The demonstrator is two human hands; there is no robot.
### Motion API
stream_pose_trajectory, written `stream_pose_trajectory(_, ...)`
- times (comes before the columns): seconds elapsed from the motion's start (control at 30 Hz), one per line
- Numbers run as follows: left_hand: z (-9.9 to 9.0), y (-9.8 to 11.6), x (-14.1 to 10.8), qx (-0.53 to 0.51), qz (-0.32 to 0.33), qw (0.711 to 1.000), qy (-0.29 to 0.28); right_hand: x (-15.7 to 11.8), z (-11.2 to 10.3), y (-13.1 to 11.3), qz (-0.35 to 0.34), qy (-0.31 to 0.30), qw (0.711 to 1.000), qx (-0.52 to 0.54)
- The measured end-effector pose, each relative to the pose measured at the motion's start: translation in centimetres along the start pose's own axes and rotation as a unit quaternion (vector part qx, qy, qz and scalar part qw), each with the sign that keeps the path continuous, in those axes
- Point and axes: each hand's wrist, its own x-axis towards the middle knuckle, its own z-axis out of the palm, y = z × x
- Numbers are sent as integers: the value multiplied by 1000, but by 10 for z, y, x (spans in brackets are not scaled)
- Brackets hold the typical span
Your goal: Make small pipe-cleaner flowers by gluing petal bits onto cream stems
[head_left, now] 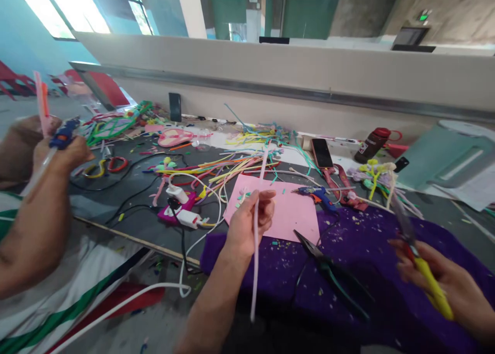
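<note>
My left hand (251, 222) is closed round a long pale pink pipe cleaner (255, 271), which stands nearly upright above a pink sheet (286, 217). At the right, my right hand (444, 282) grips scissors (435, 292) with a yellow and red handle; their grey blades point up and away, slightly blurred. Between my hands, long-nose pliers (328, 266) with dark green handles lie on a purple cloth (386, 240). A blue glue gun (319, 195) rests at the sheet's right edge. Small coloured scraps lie on the sheet.
To my left, a co-worker's hand (71, 155) holds another glue gun (64, 133). Plugs sit in a power strip (178, 212), with cables crossing the table edge. Bundled pipe cleaners (232, 168), a phone (322, 153), a brown bottle (373, 145) and a teal container (444, 155) stand or lie beyond.
</note>
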Motion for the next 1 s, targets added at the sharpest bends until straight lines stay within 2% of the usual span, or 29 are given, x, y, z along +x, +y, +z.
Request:
stream_pose_trajectory(0.07, 4, 0, -12, -26, -1, 1000, -12, 14, 15, -25, -20, -59, 998, 23)
stream_pose_trajectory(0.13, 0, -9, -20, -30, -13, 999, 15, 23, 29, -52, -62, -127, 990, 22)
stream_pose_trajectory(0.2, -8, -27, -24, -8, -45, 997, 55, 30, 41, -72, -104, -219, 969, 40)
stream_pose_trajectory(0.27, -17, -46, -24, 12, -71, 994, 81, 36, 48, -79, -94, -283, 953, 58)
stream_pose_trajectory(0.33, -22, -64, -22, 32, -65, 992, 101, 42, 51, -77, -61, -318, 943, 73)
stream_pose_trajectory(0.5, -19, -87, -14, 35, -72, 990, 117, 48, 45, -66, -25, -347, 935, 65)
stream_pose_trajectory(0.67, -14, -102, -8, 42, -95, 988, 114, 52, 42, -68, -14, -323, 946, 25)
stream_pose_trajectory(1.0, -11, -114, -2, 90, -104, 983, 123, 61, 53, -76, 57, -357, 931, 50)
